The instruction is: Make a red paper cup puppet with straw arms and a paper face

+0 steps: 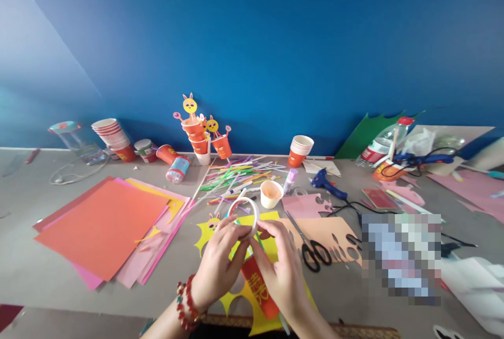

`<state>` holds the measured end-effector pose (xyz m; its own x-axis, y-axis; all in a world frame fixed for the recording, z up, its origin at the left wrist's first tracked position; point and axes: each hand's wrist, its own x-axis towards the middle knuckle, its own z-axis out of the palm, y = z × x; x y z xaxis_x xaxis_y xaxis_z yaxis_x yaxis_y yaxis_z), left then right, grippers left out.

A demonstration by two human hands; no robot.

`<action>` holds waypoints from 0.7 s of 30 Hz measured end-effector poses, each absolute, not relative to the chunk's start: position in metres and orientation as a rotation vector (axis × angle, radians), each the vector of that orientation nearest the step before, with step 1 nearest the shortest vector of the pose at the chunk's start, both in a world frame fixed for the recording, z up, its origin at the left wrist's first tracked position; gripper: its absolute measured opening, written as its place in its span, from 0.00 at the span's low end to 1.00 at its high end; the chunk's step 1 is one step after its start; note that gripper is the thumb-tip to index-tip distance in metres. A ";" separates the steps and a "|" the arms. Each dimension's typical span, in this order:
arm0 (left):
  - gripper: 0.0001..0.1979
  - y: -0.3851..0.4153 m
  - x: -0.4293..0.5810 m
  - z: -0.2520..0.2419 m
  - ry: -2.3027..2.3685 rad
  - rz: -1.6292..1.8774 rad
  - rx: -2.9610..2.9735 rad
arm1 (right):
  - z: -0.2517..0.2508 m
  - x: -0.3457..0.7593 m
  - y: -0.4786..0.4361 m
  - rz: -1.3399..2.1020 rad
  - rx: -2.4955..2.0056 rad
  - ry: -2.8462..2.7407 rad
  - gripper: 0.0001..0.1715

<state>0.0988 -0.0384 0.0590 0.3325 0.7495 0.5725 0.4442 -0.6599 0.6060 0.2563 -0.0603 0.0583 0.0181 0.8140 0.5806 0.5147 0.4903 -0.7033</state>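
Observation:
My left hand (218, 265) and my right hand (281, 265) are raised together over the table, fingers closed round a white roll of tape (244, 213). The left wrist wears a red bead bracelet (185, 302). Under my hands lies a yellow cut paper sheet (258, 315) and an orange-red paper cup (260, 286) on its side. A green straw shows between my hands, and I cannot tell which hand touches it.
Orange and pink paper sheets (106, 226) lie at left. Black scissors (313, 250) rest on peach paper to the right. A pile of straws (236, 176), a white cup (271, 193), a blue glue gun (326, 181) and decorated cups (200, 137) stand further back.

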 end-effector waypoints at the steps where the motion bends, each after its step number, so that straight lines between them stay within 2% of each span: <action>1: 0.12 -0.038 0.100 0.058 1.075 1.252 2.268 | 0.058 0.257 -0.059 0.340 -1.154 -1.640 0.13; 7: 0.11 -0.039 0.102 0.052 1.120 1.260 2.268 | 0.058 0.260 -0.054 0.353 -1.120 -1.622 0.07; 11: 0.11 -0.039 0.102 0.053 1.072 1.261 2.290 | 0.059 0.265 -0.051 0.549 -1.133 -1.574 0.01; 14: 0.12 -0.039 0.100 0.055 1.041 1.263 2.301 | 0.059 0.269 -0.052 0.659 -1.110 -1.591 0.06; 18: 0.14 -0.038 0.098 0.058 1.025 1.277 2.296 | 0.058 0.272 -0.053 0.669 -1.103 -1.553 0.02; 20: 0.14 -0.039 0.097 0.059 1.010 1.275 2.309 | 0.058 0.273 -0.052 0.682 -1.083 -1.556 0.06; 21: 0.14 -0.039 0.097 0.059 1.001 1.273 2.315 | 0.059 0.274 -0.051 0.681 -1.065 -1.572 0.05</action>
<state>0.0971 -0.0390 0.0595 0.3592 0.7066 0.6096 0.4262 -0.7053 0.5664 0.2735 -0.0512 0.0593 -0.0327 0.8936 0.4477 0.2842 0.4378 -0.8530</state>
